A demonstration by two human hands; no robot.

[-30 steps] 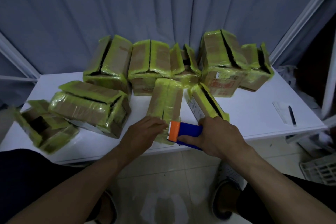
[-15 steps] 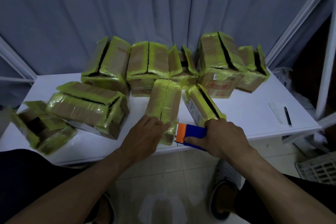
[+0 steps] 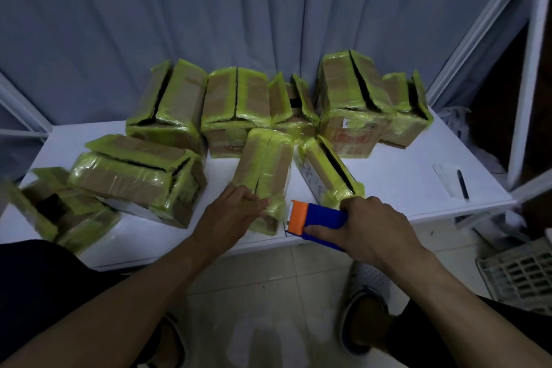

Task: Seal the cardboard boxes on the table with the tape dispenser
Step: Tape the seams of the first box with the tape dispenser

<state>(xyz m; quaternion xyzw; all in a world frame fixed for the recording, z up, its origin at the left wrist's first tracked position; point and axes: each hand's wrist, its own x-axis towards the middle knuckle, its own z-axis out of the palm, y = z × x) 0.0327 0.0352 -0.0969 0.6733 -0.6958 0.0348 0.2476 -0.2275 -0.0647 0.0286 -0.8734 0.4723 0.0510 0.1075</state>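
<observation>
Head: dispenser (image 3: 317, 219), perhaps against box (image 3: 265, 163)

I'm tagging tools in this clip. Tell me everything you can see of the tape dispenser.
The tape dispenser looks plastic: blue body, orange head. It is held roughly level over the table at its front edge, head pointing left at the near end of the narrow taped box; whether they touch is unclear. The right hand grips its rear, thumb along the lower side.
</observation>
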